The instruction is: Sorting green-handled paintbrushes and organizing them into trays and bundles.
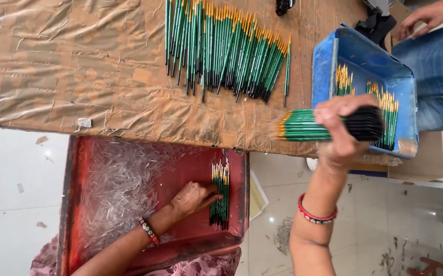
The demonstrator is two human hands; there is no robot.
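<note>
step: gathering green brushes into bundles | right hand (345, 134) fingers closed around a brush bundle (308, 125), just beside blue tray (323, 66) | left hand (193, 198) fingers spread loosely on small brush pile (220, 194) in red tray (180, 245), below blue tray | next likely needs bundle set down level

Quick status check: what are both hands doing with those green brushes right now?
Right hand grips a bundle of green brushes beside the blue tray. Left hand touches brushes in the red tray. Nothing blocking.
</note>
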